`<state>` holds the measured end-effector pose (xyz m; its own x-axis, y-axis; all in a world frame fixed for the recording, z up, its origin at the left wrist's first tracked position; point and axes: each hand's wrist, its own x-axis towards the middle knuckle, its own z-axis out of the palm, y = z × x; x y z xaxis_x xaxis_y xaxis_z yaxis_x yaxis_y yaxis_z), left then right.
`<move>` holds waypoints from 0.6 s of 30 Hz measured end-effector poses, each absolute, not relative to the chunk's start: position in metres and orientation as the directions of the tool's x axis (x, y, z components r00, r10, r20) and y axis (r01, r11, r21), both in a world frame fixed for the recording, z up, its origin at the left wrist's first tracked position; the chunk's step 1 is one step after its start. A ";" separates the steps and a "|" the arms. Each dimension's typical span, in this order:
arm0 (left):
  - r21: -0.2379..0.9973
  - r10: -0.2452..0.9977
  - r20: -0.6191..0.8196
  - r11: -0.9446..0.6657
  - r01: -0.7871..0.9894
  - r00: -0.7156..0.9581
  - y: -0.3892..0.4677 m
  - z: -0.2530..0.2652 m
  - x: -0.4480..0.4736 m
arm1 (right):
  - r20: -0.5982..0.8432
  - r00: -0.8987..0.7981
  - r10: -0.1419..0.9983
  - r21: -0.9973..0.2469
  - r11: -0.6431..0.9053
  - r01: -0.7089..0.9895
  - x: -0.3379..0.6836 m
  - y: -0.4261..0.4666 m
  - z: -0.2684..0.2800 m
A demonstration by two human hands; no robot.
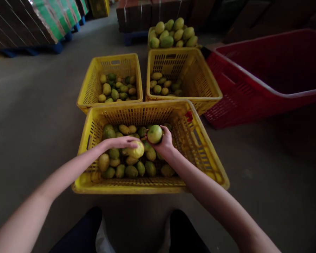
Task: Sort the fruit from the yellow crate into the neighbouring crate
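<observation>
Both hands are over a large yellow crate [137, 189] with a layer of oval green and yellow fruits [131, 171] on its bottom. The exact kind of fruit is hard to tell. My left hand [122, 142] holds a pale yellow fruit [136, 150], fingers over its top. Just to the right, my right hand [166, 142] cups a rounder green fruit [155, 134] from the side and below. The two held fruits are close together but apart, both raised above the others.
Beyond the crate stand a left yellow crate [81, 95] and a right yellow crate [210, 95], each partly filled with similar fruits. Behind them is a heaped pile of fruits [171, 35]. A big red bin [226, 102] stands at the right; wrapped stacks [18, 24] on blue pallets are far left.
</observation>
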<state>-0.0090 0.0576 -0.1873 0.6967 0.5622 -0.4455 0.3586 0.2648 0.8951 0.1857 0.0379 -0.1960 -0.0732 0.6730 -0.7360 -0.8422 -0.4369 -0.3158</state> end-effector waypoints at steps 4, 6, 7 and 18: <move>0.674 0.619 -0.386 0.696 -0.250 0.684 0.064 -0.167 0.000 | -0.689 -0.088 0.719 -0.373 -0.456 -0.808 0.185 0.042 -0.188; 0.473 0.706 -0.410 0.706 -0.527 0.577 0.065 -0.167 -0.001 | -0.653 -0.086 0.752 -0.427 -0.460 -0.778 0.183 0.049 -0.182; 0.371 0.743 -0.445 0.661 -0.652 0.500 0.066 -0.169 -0.002 | -0.630 -0.085 0.772 -0.456 -0.457 -0.764 0.181 0.053 -0.179; 0.462 0.851 -0.518 0.361 -0.810 0.084 0.078 -0.176 -0.011 | -0.242 0.155 0.958 -0.784 -0.099 -0.613 0.140 0.074 -0.196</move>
